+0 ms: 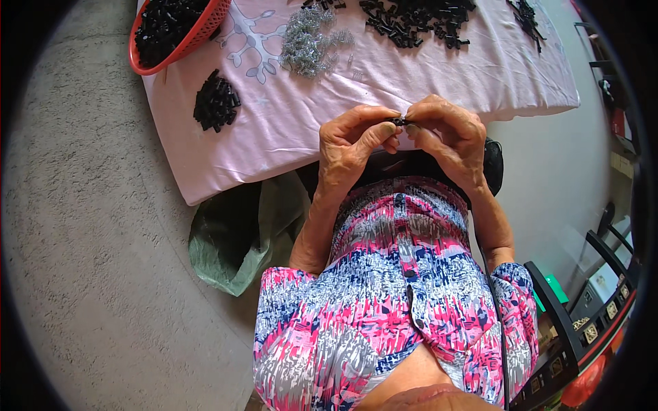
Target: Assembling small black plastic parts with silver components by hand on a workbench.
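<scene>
At the near edge of the pink-covered bench (pixel 288 140), your left hand (pixel 346 144) and right hand (pixel 454 140) meet at a small black part (pixel 399 121). Fingers of both: pinched nearly together, gripping it; part lies between the thumb and forefinger tips, mostly hidden. Heap of short black tubes (pixel 216 103) well to the left.

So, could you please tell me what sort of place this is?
Possibly a home or small workroom: a pink cloth-covered table, a red basket of small black parts, and a dark chair.
</scene>
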`<control>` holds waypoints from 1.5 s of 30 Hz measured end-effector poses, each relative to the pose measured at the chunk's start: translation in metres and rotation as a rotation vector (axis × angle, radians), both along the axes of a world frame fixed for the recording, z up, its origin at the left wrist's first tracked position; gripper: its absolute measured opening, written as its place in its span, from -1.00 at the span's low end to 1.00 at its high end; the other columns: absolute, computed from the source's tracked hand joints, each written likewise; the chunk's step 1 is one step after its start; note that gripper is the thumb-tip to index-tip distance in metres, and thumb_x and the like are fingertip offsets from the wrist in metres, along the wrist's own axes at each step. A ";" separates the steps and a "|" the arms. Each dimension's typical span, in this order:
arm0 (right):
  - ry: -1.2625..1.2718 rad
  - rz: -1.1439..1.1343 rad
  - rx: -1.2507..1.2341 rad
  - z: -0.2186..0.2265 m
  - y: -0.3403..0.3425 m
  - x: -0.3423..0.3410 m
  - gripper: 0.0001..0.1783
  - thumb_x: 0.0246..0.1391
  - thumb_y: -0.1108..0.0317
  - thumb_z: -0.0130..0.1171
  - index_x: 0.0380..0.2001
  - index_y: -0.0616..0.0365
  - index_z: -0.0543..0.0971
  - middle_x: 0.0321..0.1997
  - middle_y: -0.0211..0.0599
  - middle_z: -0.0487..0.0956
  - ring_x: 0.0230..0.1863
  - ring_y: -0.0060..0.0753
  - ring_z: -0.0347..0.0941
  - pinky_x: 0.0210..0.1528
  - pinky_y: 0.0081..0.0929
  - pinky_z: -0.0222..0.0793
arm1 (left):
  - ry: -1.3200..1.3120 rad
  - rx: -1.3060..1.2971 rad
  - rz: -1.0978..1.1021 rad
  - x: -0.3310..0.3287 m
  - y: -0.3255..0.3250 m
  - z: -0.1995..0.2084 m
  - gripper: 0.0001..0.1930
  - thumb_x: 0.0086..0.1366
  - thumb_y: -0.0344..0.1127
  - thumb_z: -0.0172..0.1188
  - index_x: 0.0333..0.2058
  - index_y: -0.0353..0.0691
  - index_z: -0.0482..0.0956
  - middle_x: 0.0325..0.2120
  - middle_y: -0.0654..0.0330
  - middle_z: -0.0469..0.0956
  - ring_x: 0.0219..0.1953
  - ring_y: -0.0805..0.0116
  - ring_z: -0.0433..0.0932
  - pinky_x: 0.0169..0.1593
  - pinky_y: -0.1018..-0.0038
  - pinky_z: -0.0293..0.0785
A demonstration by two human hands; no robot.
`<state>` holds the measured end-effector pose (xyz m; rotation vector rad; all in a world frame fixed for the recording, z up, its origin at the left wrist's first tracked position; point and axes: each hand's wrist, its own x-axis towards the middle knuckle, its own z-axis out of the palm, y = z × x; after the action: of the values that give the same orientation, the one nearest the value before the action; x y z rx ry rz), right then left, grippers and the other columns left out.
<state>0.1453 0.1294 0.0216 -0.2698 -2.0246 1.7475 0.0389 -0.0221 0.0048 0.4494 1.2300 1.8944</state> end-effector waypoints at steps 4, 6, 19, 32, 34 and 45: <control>0.066 -0.027 0.120 0.000 -0.001 0.000 -0.79 -0.12 0.70 0.22 -0.33 0.30 0.59 -0.41 -0.28 0.60 -0.39 -0.54 0.57 -0.36 -0.60 0.45 | 0.102 0.020 0.034 0.001 0.002 -0.001 -0.80 0.27 -0.50 0.24 -0.12 -0.38 0.59 -0.35 0.15 0.64 -0.37 0.48 0.61 -0.28 0.56 0.59; 0.092 -0.040 0.184 0.002 -0.003 -0.001 -0.78 -0.15 0.70 0.24 -0.34 0.28 0.59 -0.41 -0.27 0.60 -0.40 -0.51 0.57 -0.37 -0.59 0.44 | -0.004 0.027 0.062 0.004 0.002 0.004 -0.80 0.25 -0.52 0.26 -0.14 -0.38 0.59 -0.35 0.17 0.62 -0.36 0.48 0.61 -0.27 0.58 0.59; 0.140 -0.056 0.165 -0.002 -0.009 0.003 -0.75 -0.20 0.73 0.19 -0.35 0.32 0.58 -0.41 -0.23 0.60 -0.42 -0.48 0.56 -0.38 -0.58 0.45 | 0.115 0.140 0.027 0.002 0.001 -0.006 -0.80 0.17 -0.67 0.25 -0.21 -0.39 0.58 -0.30 0.15 0.58 -0.36 0.48 0.58 -0.28 0.61 0.59; 0.056 -0.024 -0.287 -0.005 -0.023 0.005 -0.77 -0.08 0.72 0.23 -0.27 0.38 0.60 -0.38 -0.27 0.62 -0.48 -0.65 0.52 -0.43 -0.68 0.43 | 0.318 0.148 0.108 0.002 -0.001 -0.008 -0.78 0.11 -0.71 0.24 -0.24 -0.40 0.60 -0.31 0.14 0.58 -0.32 0.45 0.57 -0.29 0.59 0.57; 0.053 -0.017 -0.304 -0.008 -0.022 0.004 -0.76 -0.08 0.70 0.26 -0.27 0.37 0.61 -0.36 -0.26 0.62 -0.47 -0.64 0.53 -0.42 -0.67 0.45 | 0.186 0.164 0.125 0.005 0.002 -0.012 -0.78 0.13 -0.70 0.24 -0.22 -0.40 0.60 -0.32 0.16 0.59 -0.32 0.45 0.58 -0.29 0.60 0.56; 0.230 -0.098 0.398 -0.013 -0.013 -0.002 -0.62 -0.24 0.53 0.46 -0.26 0.25 0.60 -0.27 -0.18 0.58 -0.28 -0.28 0.56 -0.25 -0.45 0.50 | -0.414 0.225 -0.096 -0.002 0.003 -0.017 -0.64 0.24 -0.48 0.26 0.02 -0.28 0.46 -0.23 0.18 0.59 -0.25 0.49 0.56 -0.17 0.57 0.50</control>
<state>0.1435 0.1165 0.0083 -0.0373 -2.0916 1.2205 0.0373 -0.0196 -0.0125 0.2112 0.7171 1.9282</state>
